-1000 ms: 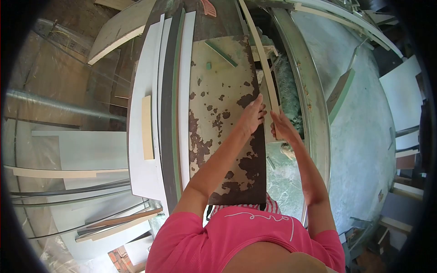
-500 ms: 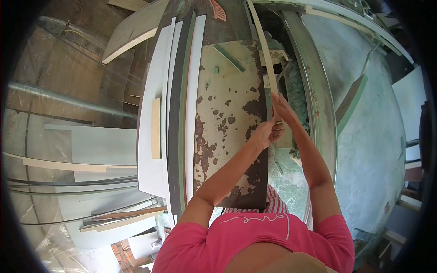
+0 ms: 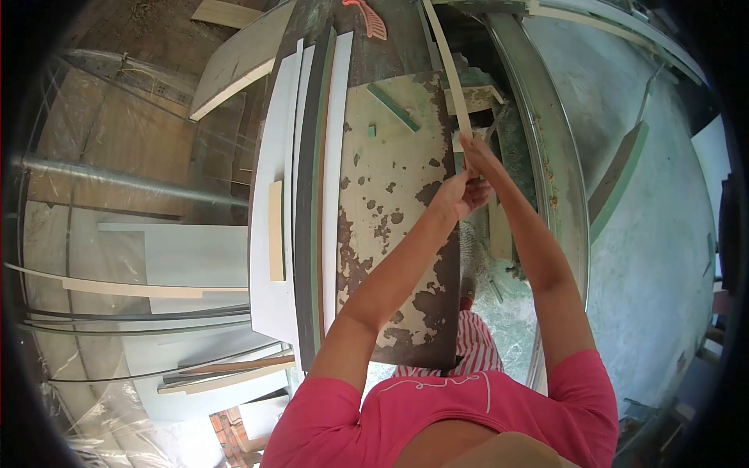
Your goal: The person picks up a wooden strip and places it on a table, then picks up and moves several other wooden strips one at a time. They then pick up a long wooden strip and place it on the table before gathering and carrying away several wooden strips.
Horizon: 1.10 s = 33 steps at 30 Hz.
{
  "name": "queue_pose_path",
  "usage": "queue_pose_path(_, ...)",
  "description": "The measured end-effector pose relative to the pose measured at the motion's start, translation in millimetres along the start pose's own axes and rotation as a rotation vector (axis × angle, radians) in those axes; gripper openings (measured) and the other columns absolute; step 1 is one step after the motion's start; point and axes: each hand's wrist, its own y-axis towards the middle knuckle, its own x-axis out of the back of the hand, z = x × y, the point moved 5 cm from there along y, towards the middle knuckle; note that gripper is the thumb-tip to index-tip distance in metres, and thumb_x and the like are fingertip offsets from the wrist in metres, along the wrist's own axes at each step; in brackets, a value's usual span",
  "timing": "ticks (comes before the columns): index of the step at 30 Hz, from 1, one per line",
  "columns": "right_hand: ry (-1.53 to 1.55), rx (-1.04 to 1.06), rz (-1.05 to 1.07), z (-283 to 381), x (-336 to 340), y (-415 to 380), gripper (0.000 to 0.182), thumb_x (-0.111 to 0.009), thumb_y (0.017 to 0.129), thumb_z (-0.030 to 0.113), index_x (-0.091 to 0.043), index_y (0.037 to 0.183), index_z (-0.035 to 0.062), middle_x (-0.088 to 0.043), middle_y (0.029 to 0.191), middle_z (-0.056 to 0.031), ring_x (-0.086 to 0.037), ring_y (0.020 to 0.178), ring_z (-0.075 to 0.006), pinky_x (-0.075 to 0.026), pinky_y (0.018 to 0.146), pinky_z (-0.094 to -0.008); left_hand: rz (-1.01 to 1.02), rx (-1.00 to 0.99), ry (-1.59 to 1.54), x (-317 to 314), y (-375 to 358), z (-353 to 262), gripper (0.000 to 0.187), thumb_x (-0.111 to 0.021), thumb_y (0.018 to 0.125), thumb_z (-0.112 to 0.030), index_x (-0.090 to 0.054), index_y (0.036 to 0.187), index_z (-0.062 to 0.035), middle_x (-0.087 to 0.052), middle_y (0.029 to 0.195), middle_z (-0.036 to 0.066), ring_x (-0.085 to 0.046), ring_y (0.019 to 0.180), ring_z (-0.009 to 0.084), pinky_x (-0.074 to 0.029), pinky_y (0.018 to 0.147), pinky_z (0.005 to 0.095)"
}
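Observation:
A long, thin pale strip (image 3: 450,66) runs from the top of the view down to my hands, along the right edge of the worn table board (image 3: 390,187). My right hand (image 3: 480,156) is closed round its near end. Just below and to the left, my left hand (image 3: 462,195) has its fingers curled near the strip's end; what they hold, if anything, is hidden. A short green strip (image 3: 393,107) and a small green block (image 3: 372,131) lie on the board.
Long white and dark panels (image 3: 312,187) lie along the left, with a short beige piece (image 3: 276,230) on them. An orange-pink comb-like object (image 3: 374,23) is at the top. A metal rail (image 3: 546,156) stands right of my hands. Boards are stacked at far left.
Both hands have moved slightly up and away from my body along the table's right edge. The view has shifted a little, and more of the striped cloth shows below the board.

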Motion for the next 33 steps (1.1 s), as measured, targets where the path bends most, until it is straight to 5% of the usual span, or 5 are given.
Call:
queue_pose_path(7,0.008,0.026,-0.037,7,-2,45,0.064,-0.043,0.087,0.046,-0.034,0.120,-0.0079,-0.056,0.100,-0.0298,-0.056,0.095,-0.0403,-0.044,0.078,-0.0437,-0.069,0.001,-0.036,-1,25,-30,0.022,-0.038,0.094,-0.027,-0.046,0.103,-0.0086,-0.057,0.084,0.010,-0.060,0.074,0.0203,-0.050,0.072,0.0372)
queue_pose_path(10,-0.108,0.094,-0.121,-5,-3,80,0.057,-0.042,0.088,0.049,-0.037,0.113,-0.0022,-0.057,0.074,-0.0167,-0.059,0.064,-0.0283,-0.044,0.054,-0.0395,-0.064,0.004,-0.040,-6,37,-34,0.021,-0.038,0.094,-0.027,-0.047,0.101,-0.0092,-0.058,0.079,0.007,-0.060,0.072,0.0197,-0.050,0.075,0.0387)
queue_pose_path(15,-0.400,0.208,-0.222,34,-3,64,0.062,-0.037,0.089,0.047,-0.026,0.128,-0.0002,-0.056,0.097,-0.0318,-0.058,0.086,-0.0440,-0.044,0.072,-0.0490,-0.074,-0.051,-0.064,3,58,-41,0.020,-0.037,0.095,-0.027,-0.050,0.093,-0.0116,-0.059,0.072,0.002,-0.060,0.071,0.0175,-0.050,0.073,0.0388)
queue_pose_path(21,-0.585,0.213,-0.241,65,3,66,0.067,-0.034,0.089,0.047,-0.007,0.141,0.0169,-0.058,0.104,-0.0251,-0.056,0.095,-0.0416,-0.043,0.080,-0.0465,-0.077,-0.036,-0.089,1,76,-59,0.020,-0.037,0.095,-0.023,-0.052,0.100,-0.0116,-0.063,0.090,0.008,-0.062,0.082,0.0232,-0.050,0.078,0.0414)
queue_pose_path(33,-0.591,0.218,-0.205,88,18,130,0.067,-0.034,0.088,0.046,-0.007,0.142,0.0163,-0.057,0.111,-0.0206,-0.056,0.100,-0.0374,-0.042,0.085,-0.0450,-0.122,-0.059,-0.169,-15,112,-119,0.026,-0.029,0.097,-0.023,-0.044,0.109,-0.0044,-0.058,0.103,0.016,-0.060,0.091,0.0293,-0.051,0.082,0.0460)
